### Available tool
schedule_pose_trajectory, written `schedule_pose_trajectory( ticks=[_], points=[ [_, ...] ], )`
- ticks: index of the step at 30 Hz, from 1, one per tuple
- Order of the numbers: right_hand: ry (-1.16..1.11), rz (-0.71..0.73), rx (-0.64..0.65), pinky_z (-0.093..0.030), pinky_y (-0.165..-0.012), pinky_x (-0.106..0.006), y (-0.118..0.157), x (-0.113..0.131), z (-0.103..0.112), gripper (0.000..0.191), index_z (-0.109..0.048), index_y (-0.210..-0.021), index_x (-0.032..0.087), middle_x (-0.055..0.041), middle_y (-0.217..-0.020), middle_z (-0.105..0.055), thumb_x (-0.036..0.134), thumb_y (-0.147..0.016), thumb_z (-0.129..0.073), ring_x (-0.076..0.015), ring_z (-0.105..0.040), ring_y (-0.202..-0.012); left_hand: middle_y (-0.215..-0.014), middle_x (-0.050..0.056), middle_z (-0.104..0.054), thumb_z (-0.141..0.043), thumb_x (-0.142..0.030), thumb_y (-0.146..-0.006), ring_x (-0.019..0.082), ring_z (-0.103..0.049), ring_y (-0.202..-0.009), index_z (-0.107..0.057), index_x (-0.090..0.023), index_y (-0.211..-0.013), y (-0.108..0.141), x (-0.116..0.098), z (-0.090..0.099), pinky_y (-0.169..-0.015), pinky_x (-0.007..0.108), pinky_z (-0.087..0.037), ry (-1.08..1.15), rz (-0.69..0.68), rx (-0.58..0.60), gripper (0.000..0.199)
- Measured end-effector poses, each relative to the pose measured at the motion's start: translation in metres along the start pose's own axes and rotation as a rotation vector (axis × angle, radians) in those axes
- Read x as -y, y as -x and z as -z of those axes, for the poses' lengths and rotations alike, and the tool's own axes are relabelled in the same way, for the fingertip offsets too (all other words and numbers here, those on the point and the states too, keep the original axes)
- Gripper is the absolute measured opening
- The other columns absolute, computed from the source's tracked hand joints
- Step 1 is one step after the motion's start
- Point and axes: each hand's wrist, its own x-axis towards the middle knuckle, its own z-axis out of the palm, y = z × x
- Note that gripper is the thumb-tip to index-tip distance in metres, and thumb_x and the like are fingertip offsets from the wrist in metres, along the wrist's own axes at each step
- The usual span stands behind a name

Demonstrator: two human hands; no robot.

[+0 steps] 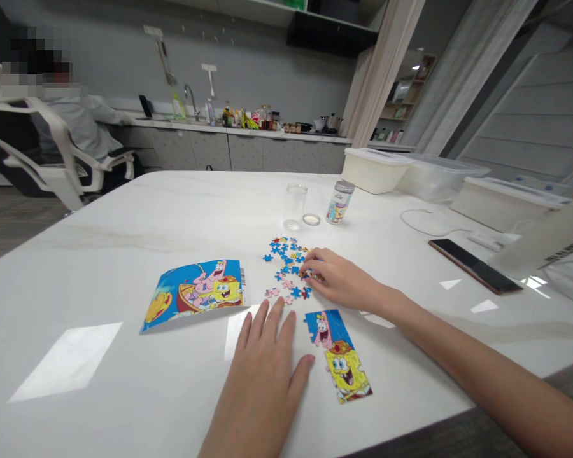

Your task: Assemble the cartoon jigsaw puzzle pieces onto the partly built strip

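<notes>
Loose jigsaw pieces (286,257), mostly blue with some pink, lie scattered in the middle of the white table. My right hand (332,275) reaches in from the right over their near right side, fingers curled down among them; what its fingertips hold, if anything, is hidden. My left hand (267,366) rests palm down, fingers spread, just short of the pink pieces. To its right is a joined puzzle section (341,362) showing a yellow square character and a pink one. Left of the pieces lies a curled picture sheet (198,292) with the same characters.
Behind the pieces stand a clear jar (295,207), a loose lid (311,219) and a printed canister (340,203). A phone (475,264), a cable and plastic storage boxes (377,172) occupy the right side. A person (76,121) sits in a chair at far left.
</notes>
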Motion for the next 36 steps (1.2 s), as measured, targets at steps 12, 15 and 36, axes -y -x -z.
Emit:
schedule_pose_trajectory(
  ticks=[12, 15, 36],
  points=[
    [0.007, -0.055, 0.000, -0.049, -0.090, -0.040, -0.0007, -0.0005, -0.0028, 0.016, -0.066, -0.100, 0.016, -0.0116, -0.106, -0.061, 0.019, -0.090, -0.055, -0.0235, -0.059, -0.101, -0.151, 0.014, -0.040, -0.040, -0.040, -0.095, 0.034, -0.030, -0.142, -0.050, -0.016, -0.136, 0.0003, -0.0013, 0.0013, -0.110, 0.059, -0.036, 0.001, 0.005, -0.007, 0.048],
    [0.000, -0.059, 0.002, -0.049, -0.089, -0.039, -0.0006, 0.0003, -0.0016, 0.012, -0.064, -0.098, 0.017, -0.0109, -0.105, -0.061, 0.020, -0.090, -0.055, -0.0229, -0.058, -0.099, -0.151, 0.013, -0.040, -0.041, -0.041, -0.095, 0.033, -0.030, -0.142, -0.050, -0.016, -0.136, 0.0007, -0.0007, -0.0002, -0.109, 0.058, -0.036, 0.001, -0.003, -0.018, 0.048],
    [-0.014, -0.044, 0.000, -0.049, -0.089, -0.039, -0.0006, 0.0020, -0.0019, 0.014, -0.066, -0.098, 0.018, -0.0104, -0.105, -0.061, 0.019, -0.089, -0.056, -0.0228, -0.058, -0.099, -0.149, 0.015, -0.043, -0.041, -0.039, -0.095, 0.035, -0.031, -0.141, -0.050, -0.015, -0.135, -0.0011, -0.0053, 0.0046, -0.109, 0.060, -0.035, -0.004, 0.019, 0.018, 0.048]
  ],
)
